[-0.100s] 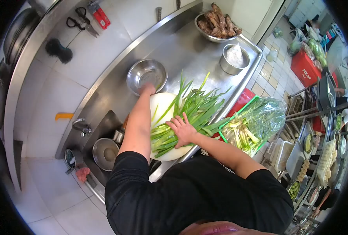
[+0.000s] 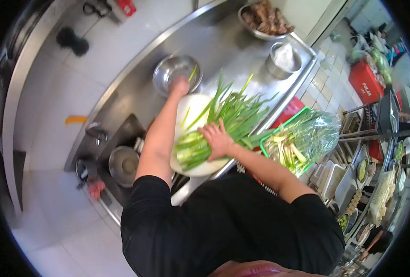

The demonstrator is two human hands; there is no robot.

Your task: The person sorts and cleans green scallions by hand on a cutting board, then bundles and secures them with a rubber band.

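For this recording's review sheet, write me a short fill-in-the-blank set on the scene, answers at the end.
1. The person's ____ hand rests on the leafy green stalks.
2. The left hand is at a round metal ____.
3. The board under the stalks is ____.
4. The box lettered POLAR is ____.
Missing words: right; bowl; white; red.

Head camera peered steeply down at the bench (image 2: 218, 41)

Worn on the head, it faced forward and down in a wide, dark-cornered view, close above the black shirt (image 2: 232, 226), the tiled floor (image 2: 322, 87) farther off at upper right.
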